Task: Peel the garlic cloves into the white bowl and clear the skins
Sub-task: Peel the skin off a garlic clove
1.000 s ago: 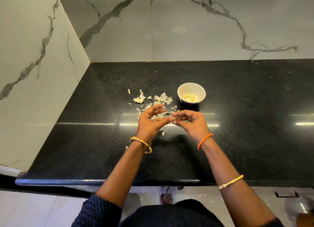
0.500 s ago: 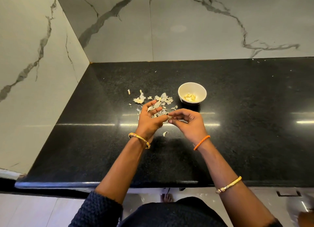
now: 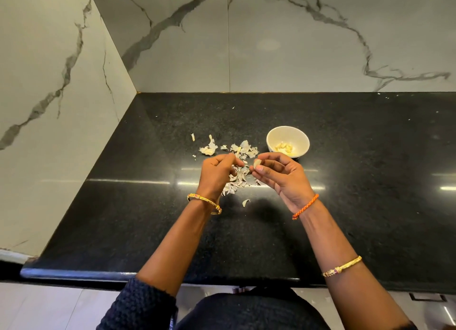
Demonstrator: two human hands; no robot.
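Far left of the frame is just the marble wall (image 3: pixel 49 83), then the black counter (image 3: pixel 123 218) takes over the middle. Just left of centre, the left hand (image 3: pixel 214 174) has its fingers curled in tight, thumb and fingertips pinched together at the top right of the fist. It looks like there's a scrap of skin in that pinch, but it blends into the pile behind, so I can't say for sure. A gold bangle (image 3: pixel 204 202) sits on that wrist.

The skins (image 3: pixel 237 162) are scattered on the counter behind and under both hands, with one loose flake (image 3: pixel 246 202) lower down, near the middle.

Right of centre, the right hand (image 3: pixel 281 174) pinches a garlic clove (image 3: pixel 257 163) between thumb and index finger, other fingers loosely curled. The clove's long axis runs roughly up-down in the frame, tilted a bit right at the top. Orange thread band (image 3: pixel 305 207) on that wrist.

The white bowl (image 3: pixel 302 138) stands just above the right hand, peeled cloves (image 3: pixel 285 148) inside. No writing anywhere.
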